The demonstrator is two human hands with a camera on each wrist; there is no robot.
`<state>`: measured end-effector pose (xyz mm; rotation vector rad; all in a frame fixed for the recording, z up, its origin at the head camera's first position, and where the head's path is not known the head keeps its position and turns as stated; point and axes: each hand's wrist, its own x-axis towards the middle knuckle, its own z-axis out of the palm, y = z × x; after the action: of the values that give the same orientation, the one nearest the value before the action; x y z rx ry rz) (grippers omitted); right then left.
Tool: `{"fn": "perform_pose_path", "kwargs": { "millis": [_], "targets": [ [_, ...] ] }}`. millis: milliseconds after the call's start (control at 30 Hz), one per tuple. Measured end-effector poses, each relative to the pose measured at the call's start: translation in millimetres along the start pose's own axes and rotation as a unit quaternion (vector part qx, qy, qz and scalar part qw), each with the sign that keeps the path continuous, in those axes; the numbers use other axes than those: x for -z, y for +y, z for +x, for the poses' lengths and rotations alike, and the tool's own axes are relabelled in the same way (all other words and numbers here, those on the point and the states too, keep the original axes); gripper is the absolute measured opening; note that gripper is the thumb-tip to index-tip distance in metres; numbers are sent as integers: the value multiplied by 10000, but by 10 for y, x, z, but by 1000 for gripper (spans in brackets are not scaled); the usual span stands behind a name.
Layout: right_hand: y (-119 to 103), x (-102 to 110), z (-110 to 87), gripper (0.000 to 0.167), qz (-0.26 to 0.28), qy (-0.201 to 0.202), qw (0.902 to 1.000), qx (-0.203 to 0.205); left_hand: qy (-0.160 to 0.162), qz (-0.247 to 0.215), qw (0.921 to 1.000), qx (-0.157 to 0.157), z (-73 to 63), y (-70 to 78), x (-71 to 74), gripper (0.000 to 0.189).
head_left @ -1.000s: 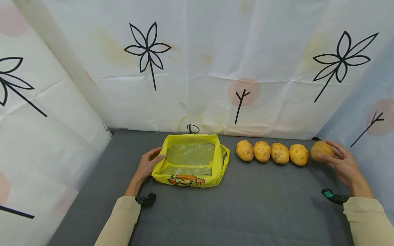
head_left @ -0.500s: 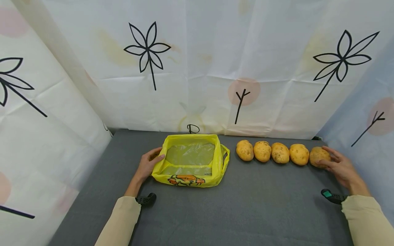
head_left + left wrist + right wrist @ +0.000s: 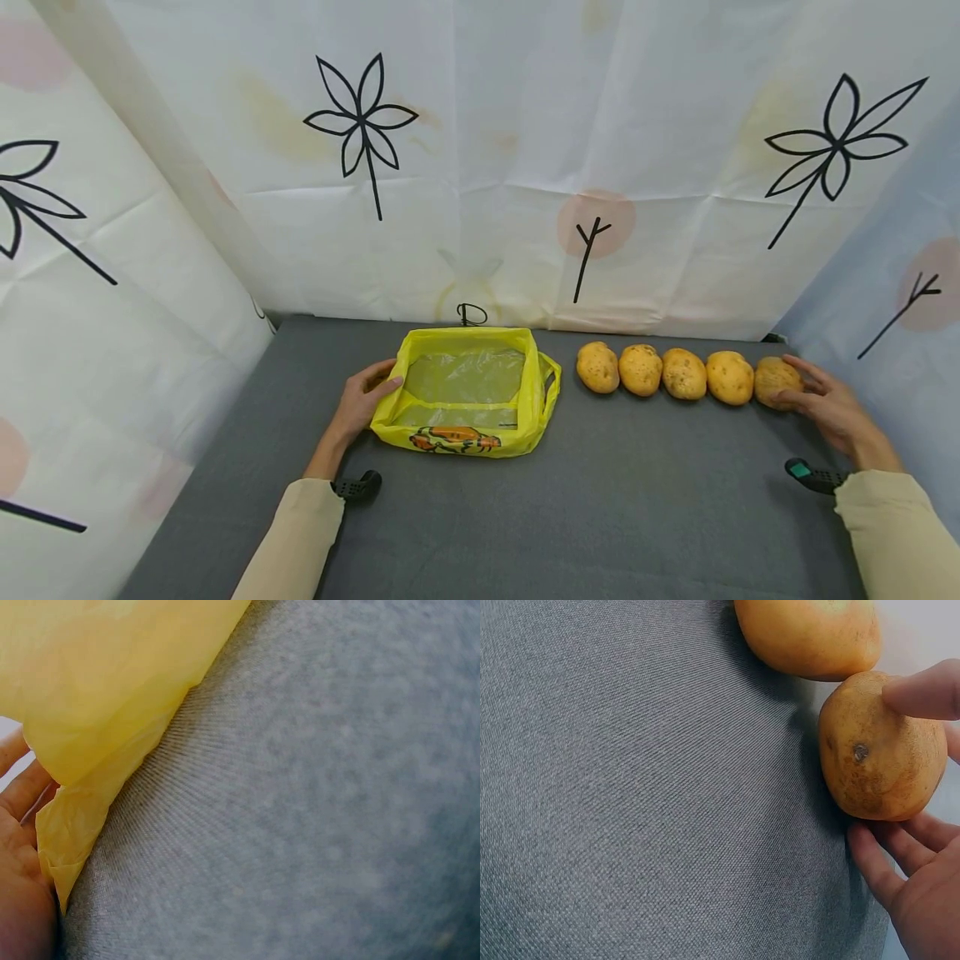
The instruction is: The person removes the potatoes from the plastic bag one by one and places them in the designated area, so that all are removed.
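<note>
A yellow plastic bag [image 3: 457, 443] stands with its mouth open upward, its rim folded out and an orange print on the front. My left hand [image 3: 363, 400] holds the bag's left side, the thumb at the rim. In the left wrist view, the fingers [image 3: 26, 787] lie against the yellow plastic. At the right end of a row of several potatoes, my right hand [image 3: 836, 408] grips the last potato [image 3: 776, 382]. The right wrist view shows the thumb [image 3: 926, 694] on top of this potato and the other fingers curving round its side. It sits against the neighbouring potato [image 3: 810, 634].
The other potatoes [image 3: 640, 370] line up right of the bag along the back of the grey cloth-covered table [image 3: 585, 517]. A white patterned curtain [image 3: 487, 167] hangs behind and at both sides. The bag's handle loop [image 3: 551, 379] sticks out toward the potatoes.
My right hand has brought the last potato slightly left and down, closing the gap to its neighbour. The left hand and the bag stay where they were.
</note>
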<state>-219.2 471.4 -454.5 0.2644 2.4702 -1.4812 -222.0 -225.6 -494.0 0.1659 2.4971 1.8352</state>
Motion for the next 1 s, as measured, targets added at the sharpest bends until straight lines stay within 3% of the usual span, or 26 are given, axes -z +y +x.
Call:
{"fn": "perform_pose_path", "kwargs": {
  "millis": [167,267,633,733,867,1000],
  "targets": [
    [32,4,-3,85,25,-83,9999,63,84,-29,9999,70,70,-218,-2,52],
    [50,2,-1,85,85,-79,9999,94,127,45,9999,53,85,-278,-5,52],
    [40,-17,12,90,261,42,9996,108,128,-65,9999,32,86,-286,-12,52],
    [33,-13,7,90,257,27,9996,105,66,-77,9999,35,52,-173,-13,52],
    [36,1,0,91,282,-27,9996,53,84,-103,9999,20,45,-163,-11,52],
    [54,5,3,91,301,-29,9995,42,134,-148,9998,0,76,-275,-15,52]
  ]
}}
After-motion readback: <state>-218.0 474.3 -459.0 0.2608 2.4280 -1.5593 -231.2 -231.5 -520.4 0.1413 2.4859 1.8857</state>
